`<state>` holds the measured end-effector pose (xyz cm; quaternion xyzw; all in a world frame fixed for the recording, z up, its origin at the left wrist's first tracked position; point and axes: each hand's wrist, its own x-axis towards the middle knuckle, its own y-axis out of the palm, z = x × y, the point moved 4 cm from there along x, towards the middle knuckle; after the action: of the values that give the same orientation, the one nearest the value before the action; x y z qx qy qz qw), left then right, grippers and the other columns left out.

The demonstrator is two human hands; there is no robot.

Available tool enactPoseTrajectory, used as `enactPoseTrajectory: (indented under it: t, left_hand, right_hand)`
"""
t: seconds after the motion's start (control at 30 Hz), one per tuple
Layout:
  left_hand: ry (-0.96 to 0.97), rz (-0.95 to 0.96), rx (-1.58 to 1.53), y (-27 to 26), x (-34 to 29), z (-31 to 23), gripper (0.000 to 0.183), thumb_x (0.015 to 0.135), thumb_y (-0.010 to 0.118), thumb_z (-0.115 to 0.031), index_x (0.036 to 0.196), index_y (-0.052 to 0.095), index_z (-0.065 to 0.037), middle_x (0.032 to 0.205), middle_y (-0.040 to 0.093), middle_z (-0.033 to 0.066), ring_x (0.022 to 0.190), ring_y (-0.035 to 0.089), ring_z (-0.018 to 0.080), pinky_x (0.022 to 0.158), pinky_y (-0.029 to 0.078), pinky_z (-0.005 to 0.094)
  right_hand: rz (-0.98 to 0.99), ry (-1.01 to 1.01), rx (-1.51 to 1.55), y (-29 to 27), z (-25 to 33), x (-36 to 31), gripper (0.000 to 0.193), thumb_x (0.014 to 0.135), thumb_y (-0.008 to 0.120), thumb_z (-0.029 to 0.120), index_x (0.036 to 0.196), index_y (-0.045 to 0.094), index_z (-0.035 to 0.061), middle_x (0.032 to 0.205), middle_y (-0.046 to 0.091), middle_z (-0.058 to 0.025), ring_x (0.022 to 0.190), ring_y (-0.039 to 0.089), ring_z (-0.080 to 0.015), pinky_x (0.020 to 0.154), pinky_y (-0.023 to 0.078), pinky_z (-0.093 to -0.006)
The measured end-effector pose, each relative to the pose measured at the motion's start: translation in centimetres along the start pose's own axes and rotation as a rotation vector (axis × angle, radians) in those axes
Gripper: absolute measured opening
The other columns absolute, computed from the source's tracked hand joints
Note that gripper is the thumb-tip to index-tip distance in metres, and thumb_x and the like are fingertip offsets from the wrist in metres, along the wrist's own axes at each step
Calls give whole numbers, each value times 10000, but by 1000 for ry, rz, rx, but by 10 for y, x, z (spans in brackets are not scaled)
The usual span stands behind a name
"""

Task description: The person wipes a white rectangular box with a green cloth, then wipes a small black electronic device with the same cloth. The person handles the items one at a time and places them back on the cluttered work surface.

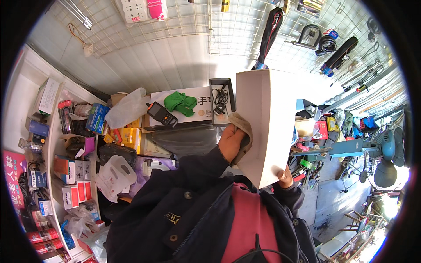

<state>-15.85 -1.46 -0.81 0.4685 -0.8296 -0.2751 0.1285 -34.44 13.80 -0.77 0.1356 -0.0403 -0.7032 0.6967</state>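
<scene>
Beige cloth [242, 124] is bunched up in the left hand [231, 141], fingers curled round it, though the fingertips are mostly tucked out of sight. That cloth sits right up at the open side of a white box [262, 131], which is tipped up on end in front of the person's chest. Can't really tell if the cloth is actually pressing on the cardboard. The right hand [285, 177] has the box pinched near its bottom corner; only part of that hand shows, the rest is hidden.

Just past the left hand there's a dark tray [214, 116] with a tangle of black cable [222, 97] in it. Next to that, a crumpled green cloth [180, 103] is lying on a long white carton [203, 91], with a chunky black-and-orange handheld gadget [161, 115] beside it. Further left you get a cloudy plastic bag [126, 109], then shelves [53, 175] crammed with small boxes. Wire mesh [188, 33] covers the wall up top, with a bike lock [309, 36] hanging off it, and way over right is a blue fan [387, 147].
</scene>
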Motion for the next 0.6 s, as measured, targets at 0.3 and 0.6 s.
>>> enactPoseTrajectory:
  t: [0.3,0.6]
  left_hand:
    - [-207,73,72,41,-10,39,342,1063,471,-206,1319,601,-20,1204,696,88,1084,672,211,945,551,357]
    - [-445,-152,-179,-18,-26,97,415,1084,465,-305,1375,577,-30,1332,640,124,1207,623,282,1064,495,430]
  right_hand:
    - [-373,-135,58,-38,8,-90,1131,688,845,474,1543,326,-53,1458,514,-192,1327,529,-295,1109,403,-388]
    - [-1365,427,-1562,-124,-31,-273,1110,598,890,383,1549,382,117,1438,493,-193,1328,468,-419,1085,385,-565]
